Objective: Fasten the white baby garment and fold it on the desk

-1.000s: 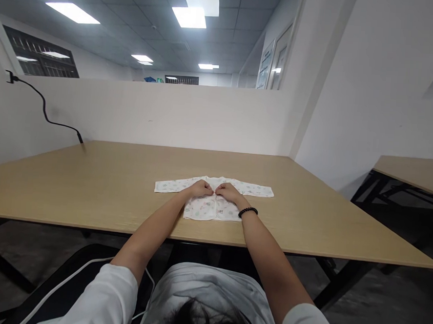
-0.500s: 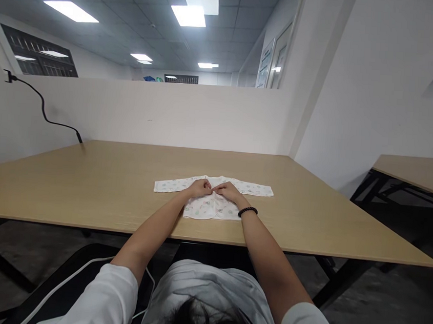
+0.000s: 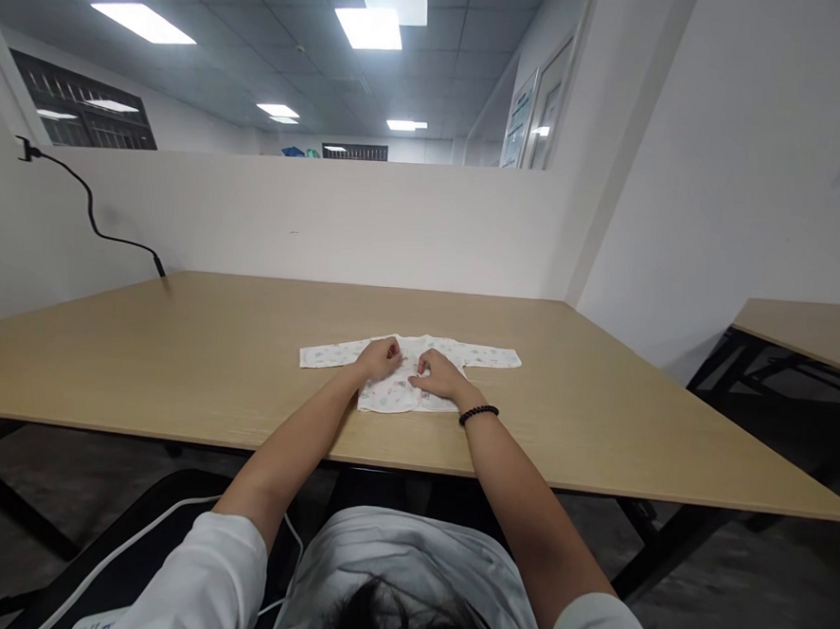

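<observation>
A small white long-sleeved baby shirt point(image 3: 405, 396) with a scattered pastel print lies front up on the table, its sleeves spread to both sides. My left hand point(image 3: 380, 359) is over the left chest of the shirt, its fingers loosely curled and no cloth visibly gripped. Right of the shirt's centre line is my right hand point(image 3: 442, 377), its thumb and forefinger apart in a C shape just above the front. Both hands hide parts of the chest. A dark beaded bracelet point(image 3: 478, 414) circles my right wrist.
The shirt rests near the front edge of a wide wooden table point(image 3: 250, 304). A black gooseneck holder point(image 3: 91, 201) rises at the back left. Behind the table stands a low white partition point(image 3: 369, 221). Another table point(image 3: 810, 331) is at the right.
My hands have moved apart from where they met at the shirt's middle, and the fingers have loosened. The shirt's front now lies flatter, and its right sleeve has shifted slightly inward.
</observation>
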Available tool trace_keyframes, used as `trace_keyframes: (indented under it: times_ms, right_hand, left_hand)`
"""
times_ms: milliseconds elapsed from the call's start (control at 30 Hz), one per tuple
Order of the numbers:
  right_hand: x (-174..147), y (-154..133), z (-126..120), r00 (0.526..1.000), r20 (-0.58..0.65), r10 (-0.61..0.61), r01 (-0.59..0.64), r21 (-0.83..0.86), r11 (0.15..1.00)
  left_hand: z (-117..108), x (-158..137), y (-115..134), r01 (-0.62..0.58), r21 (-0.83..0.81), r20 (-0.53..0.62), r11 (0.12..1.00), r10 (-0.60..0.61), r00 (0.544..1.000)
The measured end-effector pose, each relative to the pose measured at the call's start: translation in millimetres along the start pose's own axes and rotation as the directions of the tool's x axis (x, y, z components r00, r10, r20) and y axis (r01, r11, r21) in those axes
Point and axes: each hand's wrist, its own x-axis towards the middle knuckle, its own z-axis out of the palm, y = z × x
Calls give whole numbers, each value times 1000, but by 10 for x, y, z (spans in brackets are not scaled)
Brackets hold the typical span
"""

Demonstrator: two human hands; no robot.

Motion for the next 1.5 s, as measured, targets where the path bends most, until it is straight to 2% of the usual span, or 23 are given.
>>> trace_keyframes:
  times_ms: [67, 133, 300, 400, 500, 633, 800, 900, 1033, 1367, 1500]
  right_hand:
    - [21, 6, 2, 1000, -28, -10, 10, 16, 1000]
    - [33, 7, 0, 999, -47, -1, 4, 59, 998]
    - [53, 25, -20, 995, 26, 93, -96, 182, 979]
    - [67, 55, -37, 988, 88, 128, -146, 252, 957]
    - [71, 82, -50, 984, 101, 150, -173, 282, 944]
    - [65, 102, -53, 982, 103, 160, -183, 287, 940]
    - [58, 113, -53, 982, 161, 94, -140, 302, 943]
    - [64, 121, -54, 985, 141, 102, -140, 298, 944]
    - [73, 129, -53, 983, 139, 118, -156, 303, 940]
    - [27, 80, -75, 984, 137, 116, -156, 340, 927]
    - [23, 90, -92, 983, 168, 70, -123, 322, 939]
  left_hand:
    - [10, -17, 46, -129, -38, 52, 991, 131, 990]
    - [28, -34, 109, -196, -66, 100, 978, 202, 974]
    - [66, -61, 195, -202, -150, 152, 968, 224, 962]
    - [72, -72, 176, -152, -212, 179, 965, 191, 965]
    - [55, -82, 164, -81, -299, 215, 951, 150, 965]
    - [7, -89, 176, -28, -398, 316, 917, 166, 934]
    - [-22, -79, 154, 45, -466, 390, 884, 159, 907]
    - [-23, -66, 128, 76, -486, 432, 871, 163, 887]
    - [-25, -60, 109, 72, -494, 439, 867, 177, 881]
    - [15, -51, 70, 45, -426, 394, 904, 140, 908]
    - [36, -43, 32, 30, -460, 381, 887, 167, 909]
